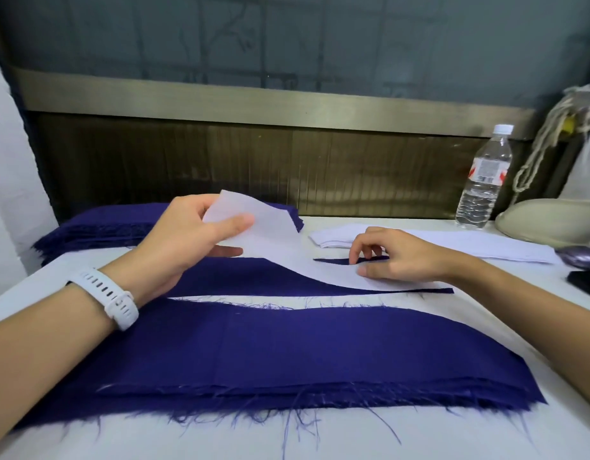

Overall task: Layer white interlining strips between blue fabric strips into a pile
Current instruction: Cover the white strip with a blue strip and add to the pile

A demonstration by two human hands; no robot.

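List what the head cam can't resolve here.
All head view.
- Blue strip: right part hidden under the white interlining strip and right hand.
- Right hand's grip: pinch or press, its curled fingers hide the contact.
- Near blue pile: layer count, frayed edges too fine.
- Rear blue stack: partly behind the left hand.
- Dark object: cut off by the right edge.
- Bottle label: text too small.
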